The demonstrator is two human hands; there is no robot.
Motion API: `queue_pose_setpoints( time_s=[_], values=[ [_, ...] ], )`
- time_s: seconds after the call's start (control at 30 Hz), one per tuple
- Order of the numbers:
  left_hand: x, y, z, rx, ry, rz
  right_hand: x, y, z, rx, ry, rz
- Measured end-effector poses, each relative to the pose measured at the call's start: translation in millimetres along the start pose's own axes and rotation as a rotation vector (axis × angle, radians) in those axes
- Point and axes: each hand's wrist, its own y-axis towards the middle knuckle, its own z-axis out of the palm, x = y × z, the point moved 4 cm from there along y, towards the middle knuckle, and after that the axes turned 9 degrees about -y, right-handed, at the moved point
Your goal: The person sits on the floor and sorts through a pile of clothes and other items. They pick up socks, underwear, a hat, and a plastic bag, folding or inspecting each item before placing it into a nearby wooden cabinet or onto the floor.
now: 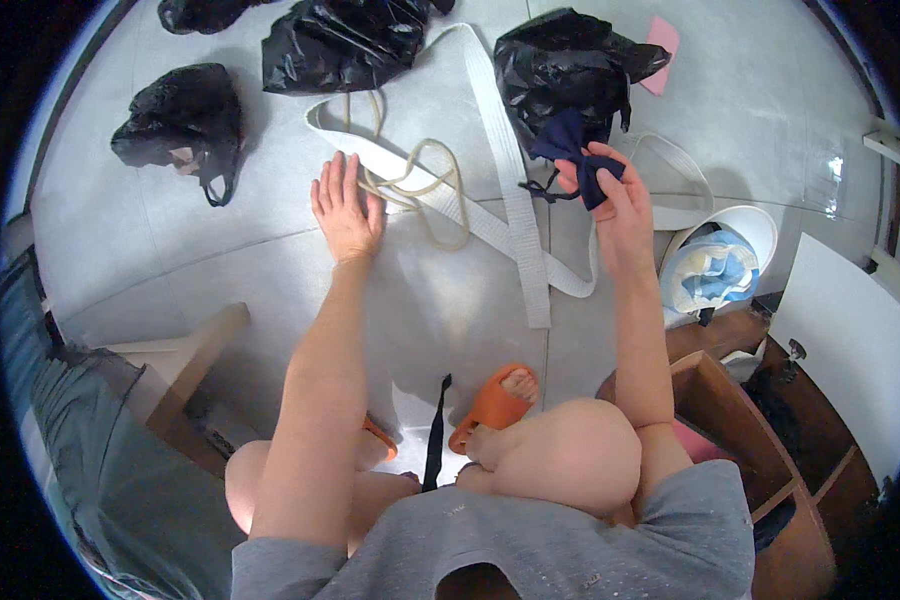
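A dark navy bow tie [581, 161] with a thin cord trailing to its left is pinched between the thumb and fingers of my right hand [621, 196]. My left hand [346, 206] holds nothing; its palm faces down with the thumb apart, beside a beige cord [461, 202]. That cord lies loosely looped over a long white woven belt [521, 240], which winds across the grey tiles. Whether the left thumb touches the cord, I cannot tell. Behind the bow tie sits a black plastic bag [551, 64], partly covered by it.
More black plastic bags [345, 45] [184, 124] stand farther off and to the left. A pink sheet [661, 56] lies at the far right. Nearer are a white tub [757, 225] with a blue and cream cloth [712, 274], an open wooden drawer [795, 465] and a white board [840, 330].
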Motion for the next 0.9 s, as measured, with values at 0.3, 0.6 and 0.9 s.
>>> queue_pose_setpoints(
  time_s=[0.3, 0.6, 0.9],
  values=[
    [6.7, -12.4, -7.9, 0.029, -0.035, 0.063, -19.2, -4.6, 7.0, -0.049, -0.328, -0.035],
    [14.4, -23.6, -14.1, 0.028, -0.097, 0.048, 15.0, 53.9, 154.1, 0.143, -1.371, -0.750],
    [17.6, -21.4, -15.1, 0.073, -0.139, -0.009, -48.8, 152.2, 267.4, 0.255, -1.718, -0.750]
  ],
)
